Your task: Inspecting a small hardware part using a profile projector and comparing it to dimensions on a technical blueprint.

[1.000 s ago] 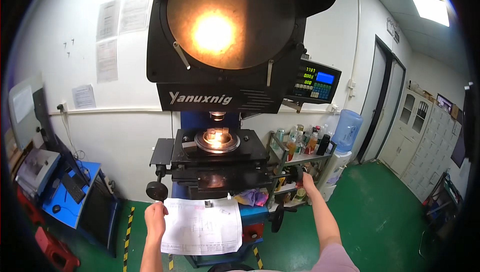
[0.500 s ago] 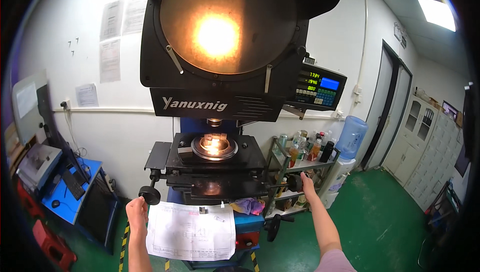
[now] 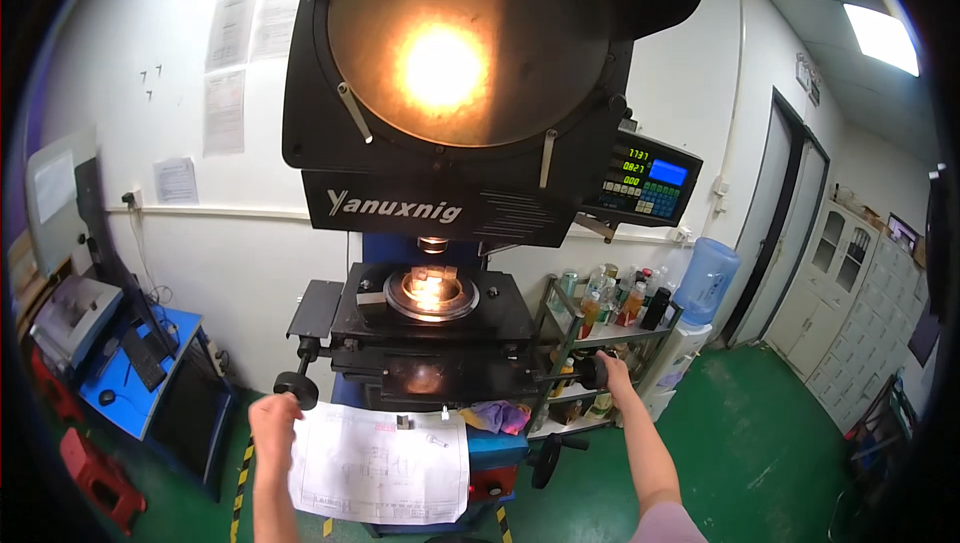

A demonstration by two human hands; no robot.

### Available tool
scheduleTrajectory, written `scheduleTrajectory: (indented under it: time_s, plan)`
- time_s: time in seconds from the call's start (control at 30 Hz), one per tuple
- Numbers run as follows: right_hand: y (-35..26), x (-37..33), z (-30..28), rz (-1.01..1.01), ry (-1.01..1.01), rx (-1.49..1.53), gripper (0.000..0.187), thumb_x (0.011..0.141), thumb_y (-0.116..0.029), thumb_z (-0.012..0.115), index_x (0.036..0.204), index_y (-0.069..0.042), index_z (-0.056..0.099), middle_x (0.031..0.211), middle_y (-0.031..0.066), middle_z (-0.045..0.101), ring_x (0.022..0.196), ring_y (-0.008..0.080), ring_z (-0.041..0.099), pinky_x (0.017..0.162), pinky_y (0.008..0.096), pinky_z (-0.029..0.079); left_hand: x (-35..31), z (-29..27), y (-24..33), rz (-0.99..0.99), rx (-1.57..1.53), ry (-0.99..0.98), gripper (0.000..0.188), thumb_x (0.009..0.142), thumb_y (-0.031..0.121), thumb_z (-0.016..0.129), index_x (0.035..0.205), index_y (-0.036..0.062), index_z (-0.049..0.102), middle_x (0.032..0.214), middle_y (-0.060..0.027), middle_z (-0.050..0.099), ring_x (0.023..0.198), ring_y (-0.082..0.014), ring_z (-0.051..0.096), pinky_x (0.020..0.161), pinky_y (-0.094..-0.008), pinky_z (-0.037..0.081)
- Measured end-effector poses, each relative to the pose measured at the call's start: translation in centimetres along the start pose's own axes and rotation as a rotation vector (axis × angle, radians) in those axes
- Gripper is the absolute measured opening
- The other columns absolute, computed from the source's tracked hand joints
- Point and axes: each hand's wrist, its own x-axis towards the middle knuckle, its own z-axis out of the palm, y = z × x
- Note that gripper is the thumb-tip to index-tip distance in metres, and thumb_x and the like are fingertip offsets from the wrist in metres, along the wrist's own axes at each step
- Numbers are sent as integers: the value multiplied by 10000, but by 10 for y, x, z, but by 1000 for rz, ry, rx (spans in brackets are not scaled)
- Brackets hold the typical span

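Observation:
A black profile projector (image 3: 350, 205) stands in front of me, its round screen (image 3: 540, 63) showing a bright glow and a dark vertical shadow on the right. On its stage (image 3: 508, 318), a small shiny part (image 3: 437, 286) sits on the round glass, lit from beneath. My left hand (image 3: 274, 431) is closed at the lower edge of the left black handwheel (image 3: 296, 388). At the stage's other side, my right hand (image 3: 616, 376) has its fingers wrapped round the right black handwheel (image 3: 592, 373), partly hiding it. A drawing sheet (image 3: 385, 473) hangs below the stage.
A digital readout (image 3: 650, 181) is mounted right of the projector. Behind my right hand stands a shelf of bottles (image 3: 610, 303) beside a water dispenser (image 3: 706, 278). At left are a blue desk (image 3: 130, 398) and a red stool (image 3: 100, 478). A colourful cloth (image 3: 497, 416) lies under the stage.
The readout's middle line shows a different value, while the top line has shifted only slightly. My left hand has turned a little at its handwheel. My view has tilted slightly.

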Motion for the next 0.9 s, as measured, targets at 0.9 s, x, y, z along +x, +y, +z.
scheduleTrajectory:
  time_s: [0.9]
  plan:
    - [-111, 3, 50, -636, -160, -480, 340, 729, -246, 527, 958, 4, 501, 870, 120, 547, 809, 231, 520, 683, 292, 400, -5, -14, -3, 145, 548, 130, 276, 728, 167, 467, 526, -18, 434, 470, -64, 384, 463, -108, 351, 441, -269, 267]
